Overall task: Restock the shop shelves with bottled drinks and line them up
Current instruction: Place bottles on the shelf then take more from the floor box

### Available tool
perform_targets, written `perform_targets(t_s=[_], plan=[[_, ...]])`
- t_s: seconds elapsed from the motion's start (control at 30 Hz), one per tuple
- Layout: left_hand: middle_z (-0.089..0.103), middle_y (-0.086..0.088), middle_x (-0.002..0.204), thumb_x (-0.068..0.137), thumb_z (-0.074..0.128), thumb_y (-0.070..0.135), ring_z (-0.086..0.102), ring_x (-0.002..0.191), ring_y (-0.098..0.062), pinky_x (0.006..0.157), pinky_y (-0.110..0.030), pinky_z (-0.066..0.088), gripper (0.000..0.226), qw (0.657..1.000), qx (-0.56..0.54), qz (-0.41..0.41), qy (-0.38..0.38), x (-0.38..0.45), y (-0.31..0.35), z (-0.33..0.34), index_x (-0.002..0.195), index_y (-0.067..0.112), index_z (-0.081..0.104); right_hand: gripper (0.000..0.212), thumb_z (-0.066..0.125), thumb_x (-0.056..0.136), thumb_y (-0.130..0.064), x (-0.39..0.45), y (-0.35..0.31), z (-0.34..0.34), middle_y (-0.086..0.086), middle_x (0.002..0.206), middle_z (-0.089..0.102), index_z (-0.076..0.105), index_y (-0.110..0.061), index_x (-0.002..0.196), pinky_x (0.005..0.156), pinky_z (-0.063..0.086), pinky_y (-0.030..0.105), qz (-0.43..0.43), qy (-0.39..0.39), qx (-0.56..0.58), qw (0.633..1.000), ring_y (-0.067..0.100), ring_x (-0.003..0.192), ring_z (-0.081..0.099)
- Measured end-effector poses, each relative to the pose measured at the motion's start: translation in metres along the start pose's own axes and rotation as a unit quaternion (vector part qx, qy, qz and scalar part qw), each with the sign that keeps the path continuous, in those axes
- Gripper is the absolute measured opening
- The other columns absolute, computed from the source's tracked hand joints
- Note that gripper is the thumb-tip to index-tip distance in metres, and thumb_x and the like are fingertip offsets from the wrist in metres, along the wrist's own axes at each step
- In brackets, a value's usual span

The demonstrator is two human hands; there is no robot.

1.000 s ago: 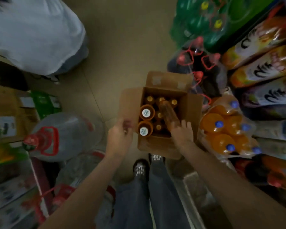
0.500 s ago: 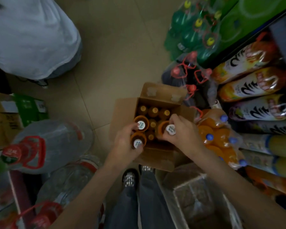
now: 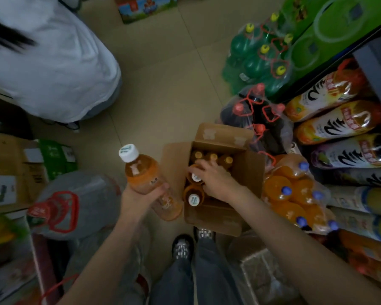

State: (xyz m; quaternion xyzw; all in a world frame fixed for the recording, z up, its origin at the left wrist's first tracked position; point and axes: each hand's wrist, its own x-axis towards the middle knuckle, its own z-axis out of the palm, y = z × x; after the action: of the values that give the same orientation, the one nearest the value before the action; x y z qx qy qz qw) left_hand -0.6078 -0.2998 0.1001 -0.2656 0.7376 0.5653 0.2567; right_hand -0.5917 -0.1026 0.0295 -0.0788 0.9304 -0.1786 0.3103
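An open cardboard box (image 3: 254,172) on the floor holds several amber drink bottles with white caps (image 3: 194,199). My left hand (image 3: 141,194) grips one amber bottle (image 3: 145,177) by its lower body, lifted out to the left of the box, its white cap pointing up and left. My right hand (image 3: 216,179) reaches into the box, fingers curled round the top of another bottle (image 3: 195,177) that stands inside.
A person in a white top (image 3: 53,69) crouches at far left. Large water jugs (image 3: 75,203) lie at left. Packs of green (image 3: 260,60), dark (image 3: 257,115) and orange (image 3: 295,201) bottles crowd the right, beside shelves of big bottles (image 3: 339,126). Bare floor (image 3: 163,84) lies ahead.
My left hand has lifted a bottle out of the box and to the left. My right hand let go of one cap and moved onto a bottle nearer the box's left side.
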Motion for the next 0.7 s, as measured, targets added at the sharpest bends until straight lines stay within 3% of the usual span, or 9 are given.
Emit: perform_targets(t_s=[0.1,0.2,0.3,0.4,0.53,0.63,0.7], plan=[[0.065,0.0,0.097,0.067,0.079,0.007,0.061,0.085,-0.012,0.079,-0.03,0.049,0.051,1.0,0.015,-0.007,0.007,0.003,-0.004,-0.011,0.113,0.008,0.058,0.051,0.044,0.088,0.006,0.013,-0.011,0.019,0.009,0.138,0.028,0.04,-0.017,0.134,0.089,0.044,0.04,0.02,0.029,-0.031,0.999,0.03,0.118,0.037],[0.064,-0.001,0.099,0.066,0.08,0.007,0.06,0.09,-0.015,0.081,-0.031,0.046,0.049,0.999,0.046,0.003,-0.021,-0.001,-0.001,-0.007,0.109,0.012,0.057,0.036,0.049,0.09,-0.001,0.01,-0.013,0.014,0.012,0.134,0.033,0.043,-0.009,0.125,0.087,0.044,0.038,0.095,0.059,0.021,0.994,0.031,0.113,0.048],[0.066,-0.004,0.101,0.065,0.081,0.009,0.061,0.094,-0.017,0.078,-0.027,0.046,0.048,0.996,0.066,0.023,-0.059,-0.014,0.015,0.006,0.108,0.008,0.06,0.039,0.06,0.086,-0.011,-0.013,-0.014,-0.009,0.011,0.129,0.039,0.045,-0.008,0.122,0.09,0.044,0.035,0.17,0.101,0.101,0.975,0.031,0.113,0.051],[0.064,-0.002,0.104,0.065,0.081,0.01,0.059,0.093,-0.013,0.075,-0.021,0.046,0.054,0.988,0.078,0.063,-0.12,-0.045,0.056,0.019,0.114,0.008,0.058,0.038,0.066,0.081,-0.016,-0.066,-0.018,-0.064,0.012,0.121,0.047,0.051,-0.004,0.114,0.087,0.04,0.03,0.218,0.175,0.161,0.947,0.029,0.112,0.05],[0.062,-0.001,0.101,0.065,0.082,0.009,0.058,0.092,-0.013,0.078,-0.024,0.043,0.054,0.968,0.099,0.151,-0.175,-0.108,0.137,0.038,0.114,0.006,0.058,0.032,0.069,0.074,-0.016,-0.17,-0.035,-0.155,0.014,0.105,0.06,0.063,-0.004,0.103,0.074,0.034,0.024,0.26,0.293,0.178,0.902,0.028,0.104,0.054],[0.066,-0.004,0.108,0.049,0.087,0.031,0.061,0.102,-0.019,0.089,-0.032,0.048,0.068,0.946,0.115,0.208,-0.222,-0.165,0.199,0.057,0.11,0.014,0.06,0.034,0.071,0.07,-0.019,-0.262,-0.06,-0.222,0.015,0.102,0.064,0.067,-0.005,0.101,0.078,0.036,0.03,0.264,0.393,0.201,0.858,0.031,0.103,0.056],[0.067,-0.005,0.11,0.036,0.085,0.042,0.061,0.104,-0.021,0.094,-0.037,0.048,0.081,0.926,0.124,0.259,-0.247,-0.21,0.237,0.071,0.109,0.016,0.059,0.03,0.075,0.071,-0.01,-0.327,-0.075,-0.261,0.016,0.102,0.066,0.069,-0.005,0.1,0.08,0.038,0.031,0.264,0.458,0.213,0.822,0.031,0.102,0.057]])
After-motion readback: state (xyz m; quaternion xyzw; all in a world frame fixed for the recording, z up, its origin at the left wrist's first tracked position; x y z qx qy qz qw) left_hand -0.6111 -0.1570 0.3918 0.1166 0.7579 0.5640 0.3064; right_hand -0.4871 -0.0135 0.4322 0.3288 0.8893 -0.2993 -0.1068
